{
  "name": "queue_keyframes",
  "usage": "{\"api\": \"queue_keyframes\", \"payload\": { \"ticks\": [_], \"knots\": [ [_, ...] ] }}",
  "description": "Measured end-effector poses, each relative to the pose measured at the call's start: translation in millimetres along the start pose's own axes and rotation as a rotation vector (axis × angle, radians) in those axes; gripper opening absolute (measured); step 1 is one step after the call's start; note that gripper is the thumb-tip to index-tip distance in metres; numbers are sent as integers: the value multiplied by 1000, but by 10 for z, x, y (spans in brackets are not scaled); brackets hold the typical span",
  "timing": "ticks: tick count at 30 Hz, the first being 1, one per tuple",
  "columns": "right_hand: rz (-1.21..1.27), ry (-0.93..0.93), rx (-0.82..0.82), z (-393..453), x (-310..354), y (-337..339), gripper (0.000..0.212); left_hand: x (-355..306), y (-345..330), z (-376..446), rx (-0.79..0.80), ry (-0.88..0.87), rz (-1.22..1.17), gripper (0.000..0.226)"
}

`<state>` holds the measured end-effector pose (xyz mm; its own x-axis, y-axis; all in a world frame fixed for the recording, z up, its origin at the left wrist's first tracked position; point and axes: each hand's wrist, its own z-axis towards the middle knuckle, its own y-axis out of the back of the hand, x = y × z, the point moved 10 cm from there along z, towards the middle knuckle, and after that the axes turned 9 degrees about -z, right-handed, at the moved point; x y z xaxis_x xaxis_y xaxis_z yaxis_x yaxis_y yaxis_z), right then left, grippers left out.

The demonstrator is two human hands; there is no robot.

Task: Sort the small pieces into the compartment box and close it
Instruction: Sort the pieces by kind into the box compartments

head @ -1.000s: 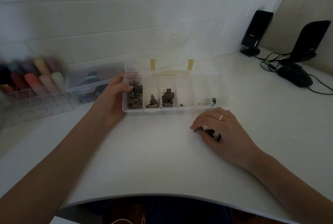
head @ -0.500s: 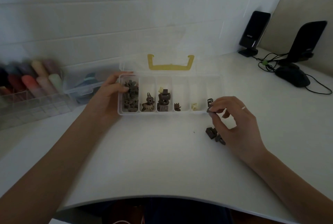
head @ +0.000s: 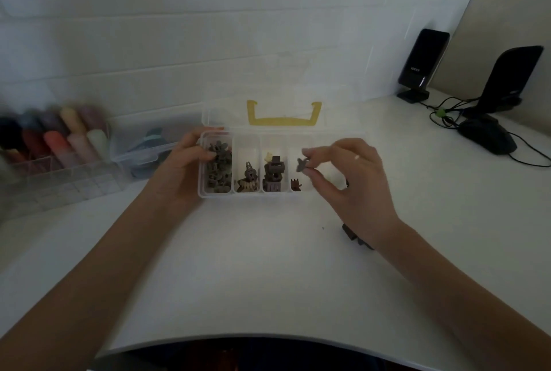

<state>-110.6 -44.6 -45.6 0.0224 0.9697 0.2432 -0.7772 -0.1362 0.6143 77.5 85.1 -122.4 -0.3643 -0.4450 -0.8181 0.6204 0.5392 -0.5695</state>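
Over at two o'clock on the white desk [head: 268, 275], a black speaker [head: 425, 63] is showing small lettering too blurred to read, with a second speaker [head: 512, 78] and a dark mouse [head: 489, 135] trailing cables beside it. At centre, the clear compartment box [head: 277, 193] is sitting with its lid up and its yellow handle [head: 283, 114] showing. The left hand [head: 185, 167] is gripping the box's nine o'clock end, thumb curled over the rim. The right hand [head: 354, 179] is pinching a small dark piece [head: 301, 164] between thumb and forefinger, hovering above the fourth compartment. Dark pieces are filling the first three compartments. More loose pieces [head: 353, 235] are lying at five o'clock, partly hidden by the wrist. At nine o'clock, blurred coloured tubes [head: 56, 138] and a clear tub [head: 143, 144] are standing.
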Motion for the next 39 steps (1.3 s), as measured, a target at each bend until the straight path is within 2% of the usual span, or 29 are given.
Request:
{"api": "queue_keyframes", "payload": {
  "ticks": [4, 7, 9, 12, 15, 17, 22, 27, 36, 39],
  "knots": [
    [-53, 38, 58, -65, -58, -117, 10, 5, -6, 3, 0, 0, 20, 44],
    [-7, 30, 28, -86, -145, 120, 14, 15, -7, 30, 6, 10, 18, 43],
    [63, -19, 88, -66, -226, 222, 21, 24, -6, 37, 4, 17, 13, 43],
    [97, -93, 338, -72, -316, 176, 32, 27, -8, 28, -10, 17, 6, 44],
    [-56, -120, 654, -212, -397, 19, 29, 18, -13, 13, -19, 8, 5, 42],
    [-172, -154, 807, -326, -463, -55, 31, 16, -2, 9, -26, 6, 11, 40],
    [-257, -183, 958, -509, -560, -178, 34, 27, 6, 12, -15, 10, 3, 40],
    [-126, -189, 915, -494, -456, -237, 29, 24, 12, 14, -16, 11, -7, 41],
    [111, -165, 678, -370, -256, -206, 21, 33, -13, 8, -7, 16, -23, 44],
    [173, -145, 537, -293, -204, -116, 15, 34, -5, 14, -16, 14, -23, 43]
  ]
}}
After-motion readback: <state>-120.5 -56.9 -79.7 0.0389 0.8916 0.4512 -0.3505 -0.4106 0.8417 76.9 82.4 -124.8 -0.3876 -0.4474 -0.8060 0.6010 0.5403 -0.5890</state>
